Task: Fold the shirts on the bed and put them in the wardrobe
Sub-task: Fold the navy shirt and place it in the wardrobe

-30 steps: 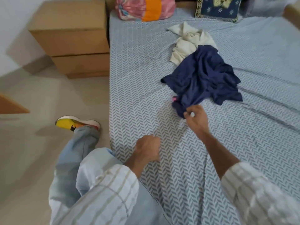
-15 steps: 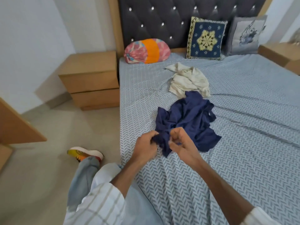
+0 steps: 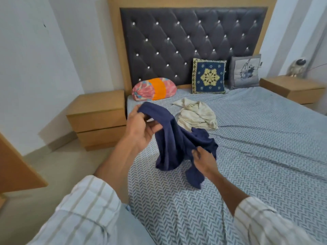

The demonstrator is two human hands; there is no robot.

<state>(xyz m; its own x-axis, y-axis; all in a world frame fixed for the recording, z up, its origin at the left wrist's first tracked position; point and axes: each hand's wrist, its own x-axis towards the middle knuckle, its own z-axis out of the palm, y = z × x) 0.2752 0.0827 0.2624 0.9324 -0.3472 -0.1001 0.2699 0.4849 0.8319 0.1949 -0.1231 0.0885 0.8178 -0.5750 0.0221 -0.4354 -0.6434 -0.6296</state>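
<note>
Navy shirt (image 3: 174,142) hangs above the bed (image 3: 256,156), your left hand (image 3: 141,128) gripping one edge high, your right hand (image 3: 203,160) pinching its lower fabric, cream shirt (image 3: 194,115) crumpled just behind.

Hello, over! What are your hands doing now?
Both hands, left and right, grip navy shirt. Shirt unfolded. Cream shirt waits on bed.
</note>
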